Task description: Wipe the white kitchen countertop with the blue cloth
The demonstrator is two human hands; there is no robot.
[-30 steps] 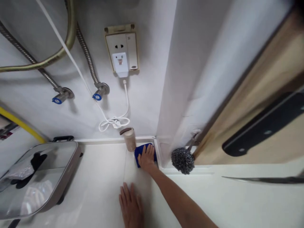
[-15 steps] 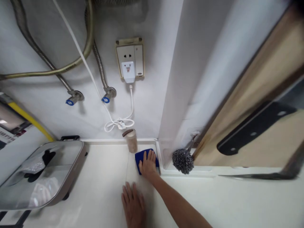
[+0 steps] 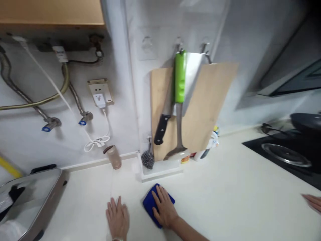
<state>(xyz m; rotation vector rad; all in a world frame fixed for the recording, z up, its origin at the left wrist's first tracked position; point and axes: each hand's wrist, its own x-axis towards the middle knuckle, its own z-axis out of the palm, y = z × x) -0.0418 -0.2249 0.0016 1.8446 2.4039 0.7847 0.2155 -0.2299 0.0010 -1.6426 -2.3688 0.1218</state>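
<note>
A folded blue cloth [image 3: 149, 205] lies on the white countertop [image 3: 215, 197], just in front of a white tray [image 3: 162, 175]. My right hand [image 3: 165, 209] presses flat on the cloth, fingers spread over its right part. To the left, my left hand [image 3: 117, 216] rests palm down on the bare counter with its fingers apart, holding nothing. Behind it, a brownish cup [image 3: 114, 158] stands against the wall.
A lidded pan [image 3: 42, 197] sits at the left. Hanging over the tray are a steel scrubber [image 3: 147, 159], a knife [image 3: 162, 130], a green-handled spatula [image 3: 180, 77] and boards. At right are a stove [image 3: 286, 154] and another person's hand [image 3: 313, 202].
The view has swung right and back. My right hand and the cloth have moved out of the corner to the front of the tray. Another person's hand has come into view at right.
</note>
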